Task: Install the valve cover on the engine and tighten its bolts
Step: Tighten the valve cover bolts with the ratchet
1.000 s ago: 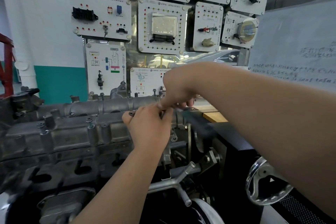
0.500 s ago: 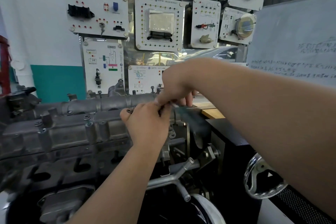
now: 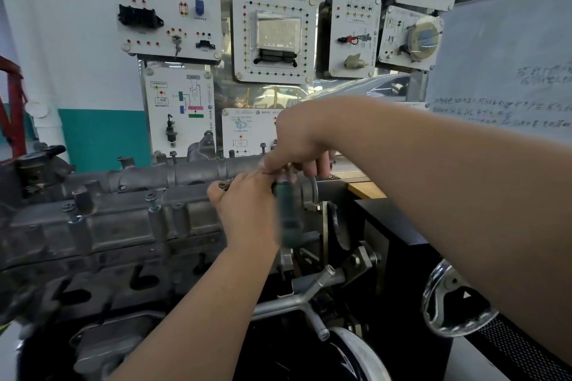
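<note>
White training panels (image 3: 272,34) carrying wired car parts cover the wall across the top of the frame, and a written-on whiteboard (image 3: 501,65) stands at the upper right. Below them, spanning the left and centre, the valve cover (image 3: 117,219) already lies seated on the engine (image 3: 93,281).

It reads as a cast-metal piece, so it is likely stiff, fairly heavy, hard-edged and unlikely to flex. It may also be a little oily, in which case bare fingers could slip. If it needed shifting, the long side edges and the raised bosses look like the soundest places to hold it.

The cover is dull grey, ribbed and lumpy, with upright bolt towers. Bolts (image 3: 150,197) sit in several of them, and those along the far edge stand tall, apparently not yet run down.

At the cover's right end, in the centre of the frame, the right hand (image 3: 297,139) curls down over the head of a green-handled tool (image 3: 286,213) and pinches it with the fingertips. The tool's handle hangs downward and is blurred.

The left hand (image 3: 247,207) lies against the cover just beside the tool, its fingers curled at the far edge. Whether it pinches the tool, a bolt or nothing cannot be told. Bolt tightening appears to be in hand at this corner.

A handwheel (image 3: 455,300) sits at the lower right.
</note>
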Demonstrator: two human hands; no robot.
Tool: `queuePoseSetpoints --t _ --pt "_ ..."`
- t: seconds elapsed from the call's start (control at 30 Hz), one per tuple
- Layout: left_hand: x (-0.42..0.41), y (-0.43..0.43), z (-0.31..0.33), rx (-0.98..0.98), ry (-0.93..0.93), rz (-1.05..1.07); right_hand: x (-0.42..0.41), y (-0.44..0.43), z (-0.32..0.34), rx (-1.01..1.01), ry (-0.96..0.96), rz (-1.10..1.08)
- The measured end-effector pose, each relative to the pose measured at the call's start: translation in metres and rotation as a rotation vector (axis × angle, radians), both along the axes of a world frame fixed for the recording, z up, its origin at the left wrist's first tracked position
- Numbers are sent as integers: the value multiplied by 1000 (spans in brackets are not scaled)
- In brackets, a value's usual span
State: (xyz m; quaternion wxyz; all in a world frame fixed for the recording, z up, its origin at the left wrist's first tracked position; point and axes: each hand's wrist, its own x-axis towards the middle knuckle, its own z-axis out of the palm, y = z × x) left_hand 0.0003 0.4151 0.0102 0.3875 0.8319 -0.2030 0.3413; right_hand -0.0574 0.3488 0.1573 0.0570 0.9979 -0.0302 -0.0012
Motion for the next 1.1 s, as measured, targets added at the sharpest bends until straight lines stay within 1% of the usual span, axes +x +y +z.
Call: queuePoseSetpoints --t 0.03,0.07,0.13,0.17,0.2,0.27,0.3,0.33,0.37,0.4,0.43,0.5,0.53,0.6,0.63,0.67,0.73,0.77,0.8,0.87,0.9,0.93,1.0,1.03,1.1 --pt "-2 1 1 74 -74 84 -2 -1 5 -57 35 10" --pt "-5 3 3 102 -111 124 -3 -3 9 -156 40 32" --pt "-11 5 7 139 -122 143 -5 -7 12 -346 -31 72" --pt "-9 5 7 145 -111 147 -6 -8 11 -365 -63 85" --pt "-12 6 9 151 -95 156 -6 -10 10 -325 -65 77" --pt "-15 5 7 149 -99 162 -6 -9 6 -137 6 22" --pt "-12 5 3 127 -64 87 -6 -5 2 -27 33 -21" --pt "-8 4 0 81 2 -28 -3 -1 -2 32 29 -50" --pt "-7 3 -1 52 66 -152 -1 3 -5 36 -1 -46" --pt "-7 3 -2 43 106 -218 2 7 -6 4 -28 -32" --pt "-4 3 -3 86 53 -160 2 10 -5 -38 -30 -19" --pt "-7 6 -1 132 -54 58 -3 10 3 -138 30 -3" --pt "-11 7 2 146 -117 107 -5 6 7 -201 41 7" --pt "-16 8 7 173 -147 131 -8 -3 9 -316 -14 37" --pt "-15 7 6 165 -152 134 -8 -7 7 -322 -52 45" --pt "-15 7 6 157 -151 134 -7 -10 5 -280 -69 42" --pt "-14 7 3 171 -165 147 -7 -8 -1 -119 -48 1" --pt "-12 8 2 177 -135 130 -6 -4 -5 -50 -43 -29" --pt "-9 7 0 158 -69 93 -4 1 -8 -23 -60 -44" --pt "-6 4 3 97 57 30 2 11 -12 -57 -121 -24" --pt "-6 3 5 88 72 28 3 13 -11 -77 -121 -12" --pt "-5 3 5 115 46 57 2 12 -7 -76 -83 -15" --pt "-8 4 7 173 -80 138 -3 5 2 -81 7 -15" --pt "-10 6 7 189 -112 153 -5 -1 6 -147 15 9" --pt "-12 7 8 205 -140 158 -6 -13 5 -278 -64 82"
